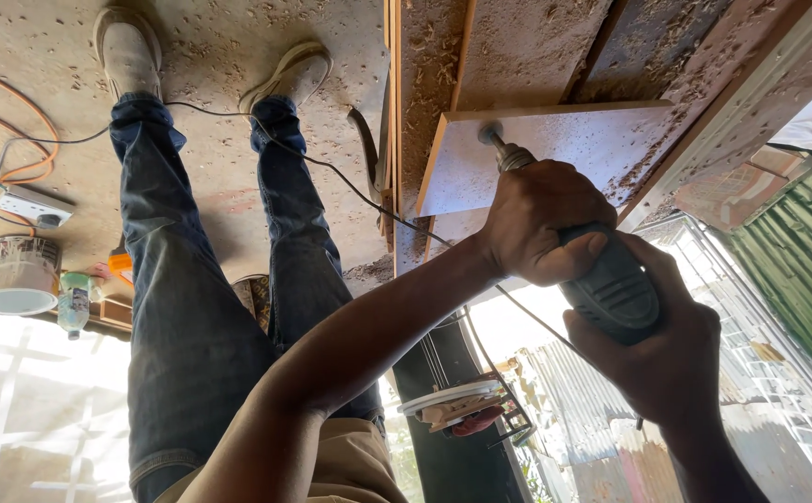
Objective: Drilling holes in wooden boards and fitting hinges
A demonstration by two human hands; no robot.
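Observation:
My left hand is wrapped round the front of a grey power drill, just behind its chuck. My right hand grips the drill's rear handle from below. The bit end presses against a pale wooden board dusted with sawdust, which lies across darker planks. The drill's thin black cord trails away to the left over the floor.
Legs in blue jeans and pale shoes stand on the sawdust-strewn floor. A paint can, a small bottle, a white socket box and orange cable lie left. A round saw-like tool sits below centre; green corrugated sheet at right.

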